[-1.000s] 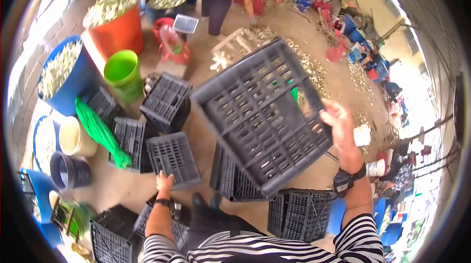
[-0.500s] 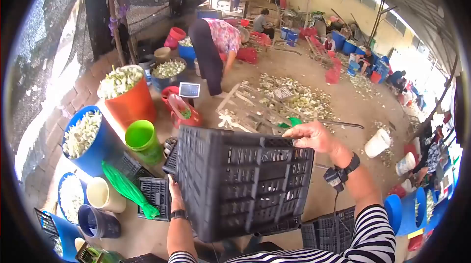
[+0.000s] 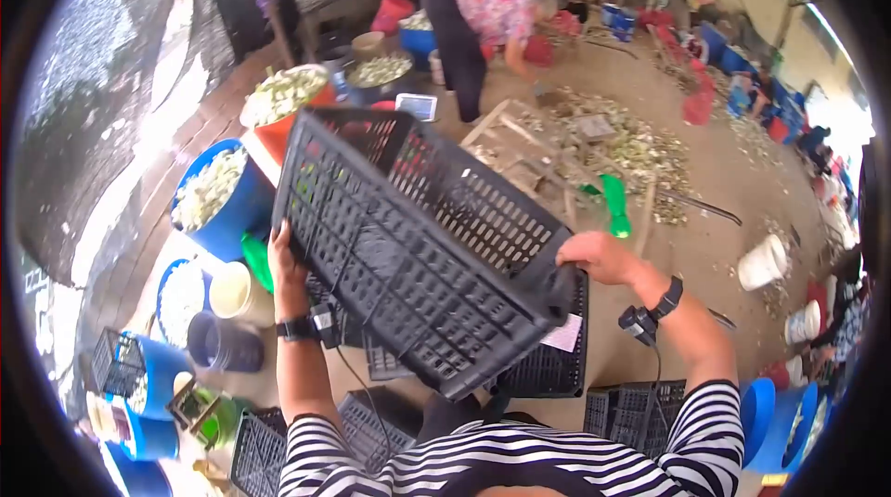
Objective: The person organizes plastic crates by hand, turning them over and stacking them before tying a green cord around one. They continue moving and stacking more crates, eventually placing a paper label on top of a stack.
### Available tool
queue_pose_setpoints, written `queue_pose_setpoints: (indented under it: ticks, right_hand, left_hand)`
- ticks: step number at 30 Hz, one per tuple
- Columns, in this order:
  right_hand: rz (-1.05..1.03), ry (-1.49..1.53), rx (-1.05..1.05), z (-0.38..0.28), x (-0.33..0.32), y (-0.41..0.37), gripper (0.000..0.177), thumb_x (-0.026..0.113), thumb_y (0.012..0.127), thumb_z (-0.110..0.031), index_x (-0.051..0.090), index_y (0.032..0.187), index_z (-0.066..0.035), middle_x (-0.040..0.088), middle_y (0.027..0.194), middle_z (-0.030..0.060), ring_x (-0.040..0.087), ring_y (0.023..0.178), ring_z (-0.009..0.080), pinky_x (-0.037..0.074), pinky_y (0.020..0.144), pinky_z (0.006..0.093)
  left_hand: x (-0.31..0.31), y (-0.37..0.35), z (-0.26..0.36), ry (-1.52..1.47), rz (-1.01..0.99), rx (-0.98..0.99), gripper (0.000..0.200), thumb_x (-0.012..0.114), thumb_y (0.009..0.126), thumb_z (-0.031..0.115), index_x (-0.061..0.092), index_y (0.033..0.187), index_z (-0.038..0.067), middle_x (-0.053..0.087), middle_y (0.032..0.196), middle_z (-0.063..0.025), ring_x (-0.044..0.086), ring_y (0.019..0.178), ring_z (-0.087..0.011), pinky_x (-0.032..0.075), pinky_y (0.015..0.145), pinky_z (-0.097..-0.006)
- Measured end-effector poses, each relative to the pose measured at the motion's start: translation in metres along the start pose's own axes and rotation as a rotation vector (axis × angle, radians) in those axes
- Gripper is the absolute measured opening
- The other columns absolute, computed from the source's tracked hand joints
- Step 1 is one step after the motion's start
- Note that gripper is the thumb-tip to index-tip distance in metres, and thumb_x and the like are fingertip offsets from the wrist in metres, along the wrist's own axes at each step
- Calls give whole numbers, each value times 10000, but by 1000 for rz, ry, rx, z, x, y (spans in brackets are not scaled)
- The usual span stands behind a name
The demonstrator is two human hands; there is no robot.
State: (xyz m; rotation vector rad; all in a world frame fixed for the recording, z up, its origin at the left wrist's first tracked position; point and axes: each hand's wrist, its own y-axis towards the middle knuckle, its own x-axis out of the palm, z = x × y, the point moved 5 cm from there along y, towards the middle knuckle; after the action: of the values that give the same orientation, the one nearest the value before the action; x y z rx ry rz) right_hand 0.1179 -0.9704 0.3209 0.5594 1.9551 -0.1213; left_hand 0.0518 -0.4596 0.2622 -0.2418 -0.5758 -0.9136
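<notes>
A large black slatted plastic crate [image 3: 390,246] is lifted in front of my body, tilted so that its open top faces away and up. My left hand [image 3: 286,260] grips the crate's left end, fingers partly hidden behind it. At the right end, my right hand [image 3: 599,258] is closed around the corner of the rim. Below the raised crate, another black crate [image 3: 543,372] with a pale paper label [image 3: 562,333] shows. Dark straps with small devices sit on both my wrists.
Blue bucket [image 3: 212,195] and orange bucket [image 3: 278,126] full of pale plant pieces stand left. A dark bucket [image 3: 223,344] and low crates lie nearer. Trimmings pile [image 3: 631,140], wooden frame [image 3: 529,140] and white bucket [image 3: 763,262] are ahead. A person in a floral top [image 3: 487,10] bends over beyond.
The crate has turned and tipped, so its inside now shows. Both hands keep hold of it; my left hand has shifted left and up. The view has swung downward and leftward.
</notes>
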Motion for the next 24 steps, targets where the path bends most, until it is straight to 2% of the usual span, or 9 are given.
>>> queue_pose_setpoints:
  ticks: [2,4,6,8,11,13,15,21,24]
  right_hand:
    - [-81,156,128,20,20,-6,258,597,714,-8,626,955,-97,606,995,74,562,957,244,441,828,331]
    - [-158,284,236,34,31,7,226,558,813,-128,615,1029,-95,585,1087,105,546,1018,224,423,880,324]
    - [446,1322,326,53,19,38,401,460,893,-348,545,1143,-46,559,1141,148,532,1050,232,409,910,336]
    - [491,1699,258,47,9,86,635,335,889,-535,477,1191,5,562,1125,170,551,1007,251,411,906,357]
    - [558,1809,478,70,26,120,738,301,842,-635,482,1184,-6,613,1007,142,591,898,253,476,804,372]
    - [673,1599,633,72,42,112,455,438,855,-347,486,1167,-19,598,1000,127,598,856,233,502,742,368]
    - [792,1602,566,73,40,120,425,501,768,-85,452,1186,-21,572,1007,116,604,821,221,523,685,359]
    - [945,1679,443,68,28,136,456,498,727,-53,434,1175,-2,570,974,100,607,794,240,526,664,357]
    - [940,1591,444,85,36,139,521,516,698,-59,431,1209,0,575,982,83,592,822,194,500,710,308]
  left_hand:
    - [37,-10,33,71,-22,115,282,521,850,87,506,1121,11,595,956,-59,582,848,-159,475,739,-282]
    - [76,-18,53,82,-65,253,315,516,841,50,498,1152,3,583,981,-54,556,861,-128,445,781,-258]
    - [127,-36,60,246,-103,429,390,533,822,25,469,1205,-11,571,1025,-59,538,890,-124,420,814,-246]
    - [163,-50,39,462,-272,434,437,558,814,35,443,1229,-34,543,1120,-63,505,1012,-142,379,898,-261]
    - [191,-58,-1,791,-519,671,522,632,741,31,453,1227,-33,570,1108,-147,549,1008,-232,405,878,-297]
    - [196,-52,-14,901,-660,698,518,655,729,55,472,1206,-32,588,1055,-172,577,966,-295,426,855,-307]
    - [197,-32,-14,878,-649,723,520,654,726,42,471,1207,-33,588,1057,-172,577,969,-288,425,857,-308]
    - [180,-11,-37,735,-660,544,589,618,753,-16,378,1291,-20,520,1196,-160,530,1052,-230,393,909,-310]
    - [160,-7,-68,308,-647,0,864,718,699,217,221,1377,22,493,1186,-157,508,1069,-206,390,904,-296]
